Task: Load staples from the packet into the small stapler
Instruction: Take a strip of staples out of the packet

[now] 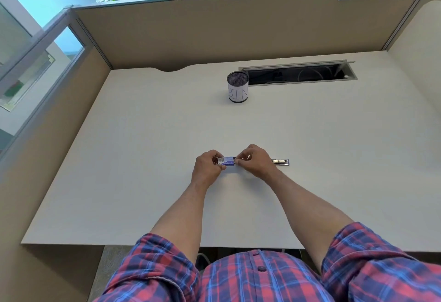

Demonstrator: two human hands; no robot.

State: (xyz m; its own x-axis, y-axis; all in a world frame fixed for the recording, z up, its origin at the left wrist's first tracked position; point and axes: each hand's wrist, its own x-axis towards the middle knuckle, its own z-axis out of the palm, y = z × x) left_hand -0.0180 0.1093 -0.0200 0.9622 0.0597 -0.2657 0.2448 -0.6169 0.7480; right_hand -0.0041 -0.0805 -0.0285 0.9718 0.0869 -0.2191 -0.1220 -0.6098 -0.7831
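Between both hands, left hand and right hand pinch the staple packet above the bench; the small stapler, just right, apparently awaits loading.

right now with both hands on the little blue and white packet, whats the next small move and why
Probably slide the small blue and white staple packet open: left hand and right hand pinch its ends, while the small silver stapler lies untouched on the white desk.

Plaid shirt (red/blue), sleeves rolled, buttoned.
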